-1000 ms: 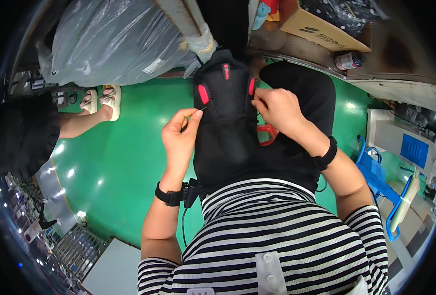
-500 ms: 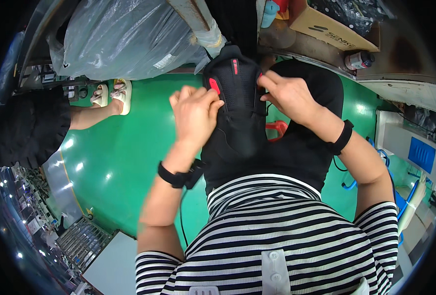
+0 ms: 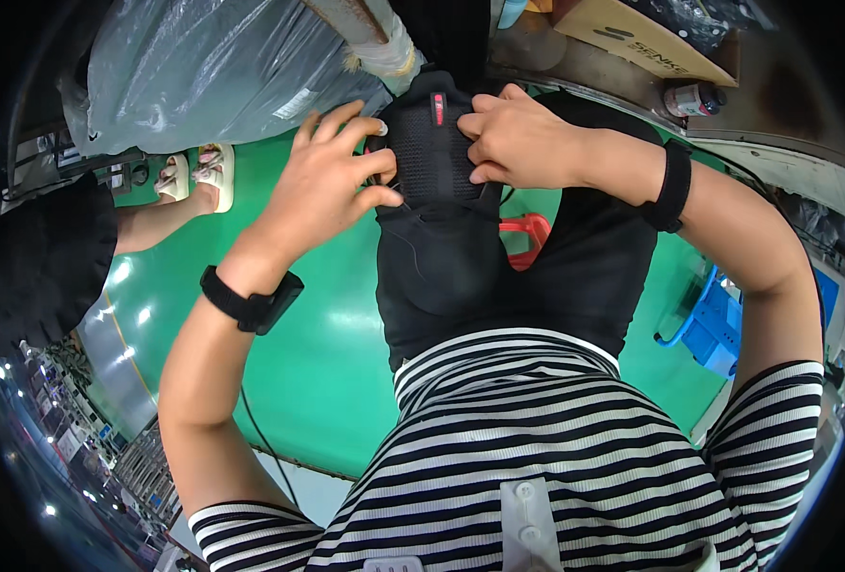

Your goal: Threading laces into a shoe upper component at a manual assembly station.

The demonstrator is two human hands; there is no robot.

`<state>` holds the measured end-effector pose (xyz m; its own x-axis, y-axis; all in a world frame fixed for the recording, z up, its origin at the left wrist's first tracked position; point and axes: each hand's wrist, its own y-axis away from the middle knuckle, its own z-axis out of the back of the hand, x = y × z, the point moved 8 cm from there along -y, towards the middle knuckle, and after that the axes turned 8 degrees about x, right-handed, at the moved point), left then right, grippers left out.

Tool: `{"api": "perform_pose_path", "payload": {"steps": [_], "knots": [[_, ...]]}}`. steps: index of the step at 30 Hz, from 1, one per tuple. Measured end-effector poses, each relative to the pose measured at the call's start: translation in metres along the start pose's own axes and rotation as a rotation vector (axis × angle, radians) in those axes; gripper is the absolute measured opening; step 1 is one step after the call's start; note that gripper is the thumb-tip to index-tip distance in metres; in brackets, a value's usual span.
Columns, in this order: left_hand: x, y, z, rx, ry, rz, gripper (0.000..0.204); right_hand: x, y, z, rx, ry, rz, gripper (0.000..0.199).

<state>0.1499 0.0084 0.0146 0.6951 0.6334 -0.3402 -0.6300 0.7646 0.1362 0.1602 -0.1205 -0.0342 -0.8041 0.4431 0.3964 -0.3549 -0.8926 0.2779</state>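
A black shoe [image 3: 439, 243] rests on my thigh, its rounded toe toward my body. Its mesh tongue [image 3: 432, 153] carries a small red tag [image 3: 439, 109]. Beside the shoe's left edge is my left hand [image 3: 335, 176], fingers spread, with the thumb and a fingertip close to the upper. My right hand [image 3: 518, 141] curls over the right edge of the opening, fingertips pressed on the shoe. Its fingers partly hide that edge. Both wrists wear black bands.
Grey plastic sheeting [image 3: 213, 76] hangs at the upper left by a wrapped post [image 3: 384, 52]. A cardboard box [image 3: 642, 38] and a dark jar [image 3: 694, 99] sit on the upper-right shelf. Another person's sandaled foot [image 3: 215, 176] stands left. A red frame [image 3: 527, 240] and blue stool [image 3: 711, 329] are below.
My left hand has moved left and its fingers have spread from a pinch. My right hand has shifted left and curled over the shoe's edge. The view has shifted slightly.
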Motion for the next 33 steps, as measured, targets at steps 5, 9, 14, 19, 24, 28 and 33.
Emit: {"api": "perform_pose_path", "payload": {"steps": [5, 9, 14, 19, 24, 28, 33], "knots": [[-0.008, -0.014, -0.010, 0.268, -0.179, 0.254, 0.014, -0.007, 0.001, -0.012, -0.051, -0.163, -0.263, 0.015], [0.002, -0.007, -0.027, 0.199, -0.011, 0.322, 0.010, -0.025, 0.019, -0.019, -0.528, -0.692, -0.282, 0.009], [0.027, 0.013, -0.034, -0.353, 0.875, 0.517, 0.008, 0.062, 0.058, 0.009, -0.970, -0.339, -0.253, 0.012], [-0.043, -0.029, 0.019, -0.285, -0.252, 0.187, 0.021, 0.143, 0.084, 0.015, -0.615, -0.448, 0.099, 0.015], [-0.035, -0.037, -0.010, -0.084, -0.350, 0.039, 0.015, 0.099, 0.090, -0.016, -0.707, -0.702, -0.043, 0.021], [-0.048, -0.043, -0.013, -0.039, -0.457, -0.063, 0.015, 0.076, 0.090, -0.047, -0.626, -0.973, -0.281, 0.014], [-0.060, -0.052, -0.022, 0.052, -0.527, -0.208, 0.018, 0.059, 0.088, -0.056, -0.601, -1.125, -0.328, 0.022]]}}
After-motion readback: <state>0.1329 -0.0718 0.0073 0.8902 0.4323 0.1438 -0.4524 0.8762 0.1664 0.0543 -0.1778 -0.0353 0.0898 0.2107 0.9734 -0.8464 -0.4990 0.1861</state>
